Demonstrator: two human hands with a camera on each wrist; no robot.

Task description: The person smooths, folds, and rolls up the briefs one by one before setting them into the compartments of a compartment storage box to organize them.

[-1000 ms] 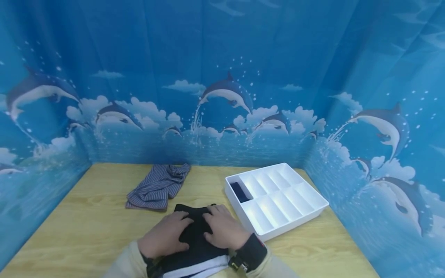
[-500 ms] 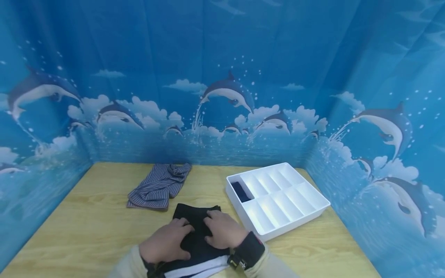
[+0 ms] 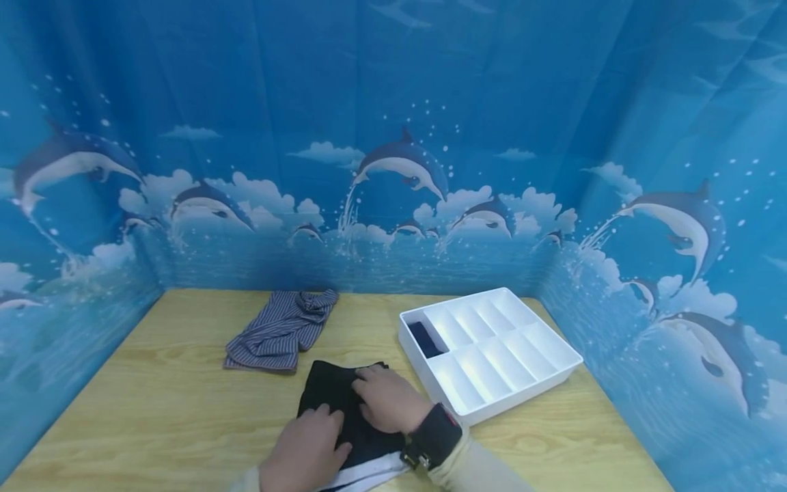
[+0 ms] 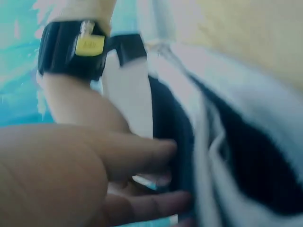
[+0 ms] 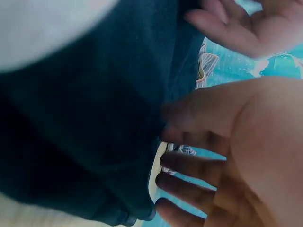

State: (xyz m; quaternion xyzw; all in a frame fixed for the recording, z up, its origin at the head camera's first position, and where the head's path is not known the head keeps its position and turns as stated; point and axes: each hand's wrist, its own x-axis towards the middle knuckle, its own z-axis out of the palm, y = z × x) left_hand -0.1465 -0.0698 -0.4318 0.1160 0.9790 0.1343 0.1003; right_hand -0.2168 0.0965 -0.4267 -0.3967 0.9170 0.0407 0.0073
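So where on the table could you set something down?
Bare table lies left of the striped cloth, between it and the tray, and in front of the tray. It's crowded at the black cloth, under the left hand and right hand.

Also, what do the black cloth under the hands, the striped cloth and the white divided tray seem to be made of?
Black cloth: soft, matte fabric, draping in layers; fibre unclear.
Striped cloth: also matte fabric, lying crumpled and creased.
White divided tray: probably moulded plastic, smooth, slightly satiny, with thin, even walls.
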